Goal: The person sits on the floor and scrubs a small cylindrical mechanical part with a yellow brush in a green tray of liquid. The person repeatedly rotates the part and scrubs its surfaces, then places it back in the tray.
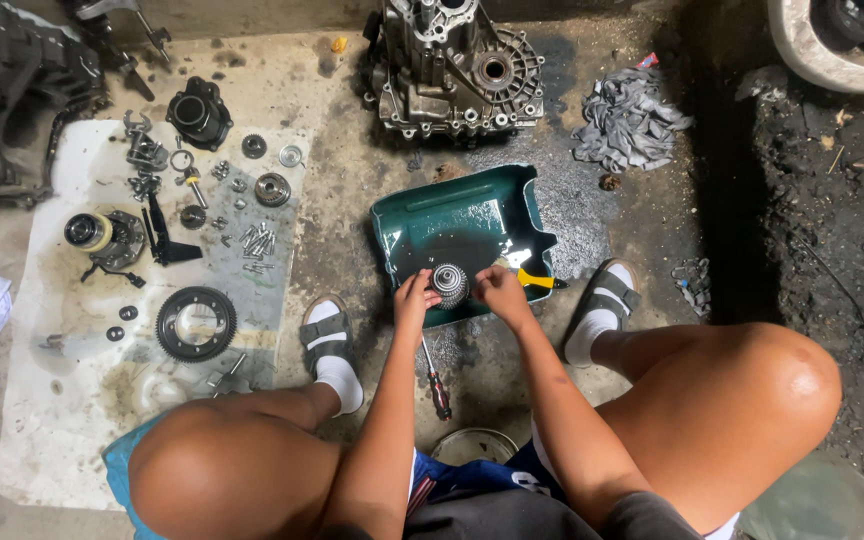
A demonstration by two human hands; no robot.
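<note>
I squat over a green cut-open plastic tub (452, 205) holding dark liquid. My left hand (414, 298) and my right hand (500, 290) both grip a round toothed metal gear (449, 283) at the tub's near edge, one hand on each side. A yellow-handled brush (535, 281) lies in the tub just right of my right hand. On the floor between my feet lies a screwdriver (437, 378) with a dark red handle.
A grey gearbox housing (452, 65) stands beyond the tub. A white sheet (62, 400) at left carries a large ring gear (196, 323), bearings, bolts and small parts. Grey rags (630, 120) lie at right. A round metal lid (474, 446) sits near my knees.
</note>
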